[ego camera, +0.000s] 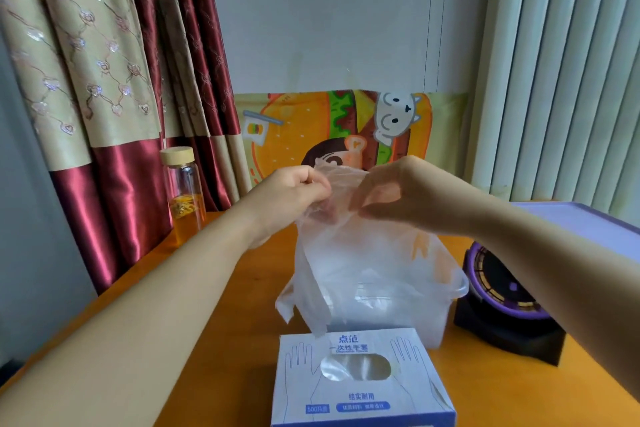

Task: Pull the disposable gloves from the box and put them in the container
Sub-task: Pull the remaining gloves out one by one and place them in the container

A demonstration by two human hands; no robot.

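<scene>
Left hand point(294, 191) and right hand point(394, 194): each grip pinched tight on the top edge of a thin, crinkled, translucent plastic glove point(332, 253), which hangs above the clear plastic container point(446, 291), behind the white-and-blue cardboard glove box point(363, 392) on the orange desk point(225, 340).

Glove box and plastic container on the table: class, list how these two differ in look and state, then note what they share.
The white-and-blue cardboard glove box is opaque and printed; the clear plastic container is see-through and plain. The box is closed except for an oval slot on top; the container is open-topped. The box sits nearer the camera, the container behind it. Both rest on the orange wooden table and hold thin transparent gloves.
</scene>
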